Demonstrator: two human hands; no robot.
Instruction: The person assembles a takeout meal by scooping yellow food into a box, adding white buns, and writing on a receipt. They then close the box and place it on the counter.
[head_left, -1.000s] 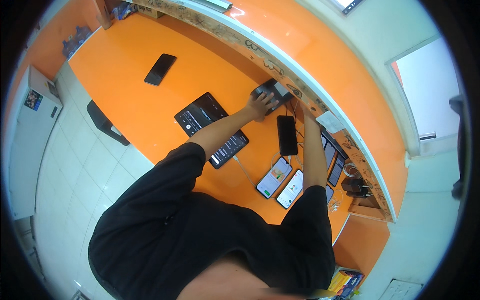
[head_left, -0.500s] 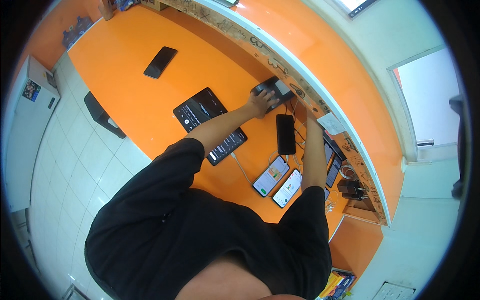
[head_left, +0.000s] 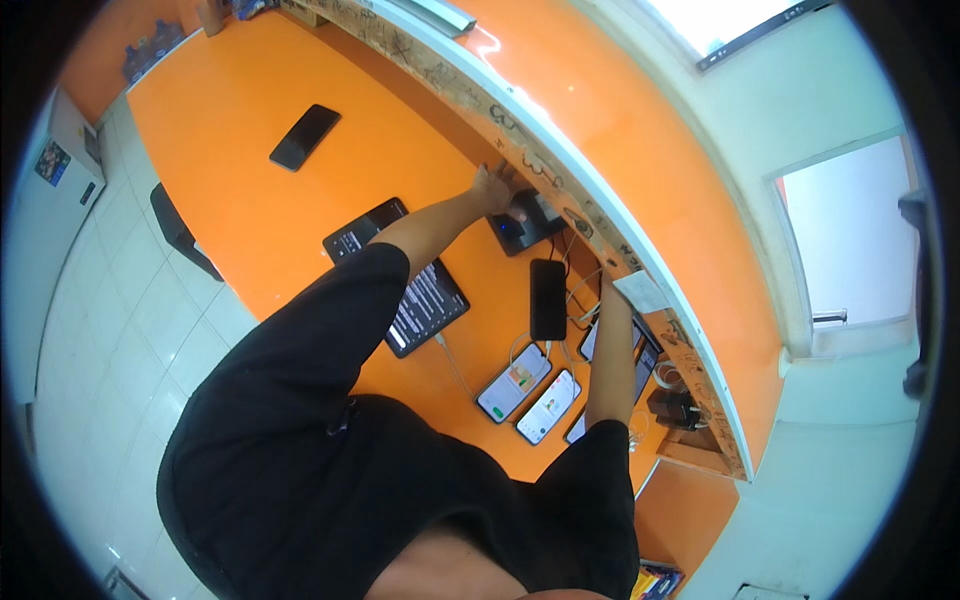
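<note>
Orange desk | left hand at black box | right hand hidden

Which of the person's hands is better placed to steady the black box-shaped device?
Probably the left hand: it is beside the black box-shaped device, while the right hand is hidden under the ledge.

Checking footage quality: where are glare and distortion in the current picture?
Head view: glare streaks the ledge, and the top panel is washed nearly white; head view again: the ledge's edge bows, the corners go black.
</note>
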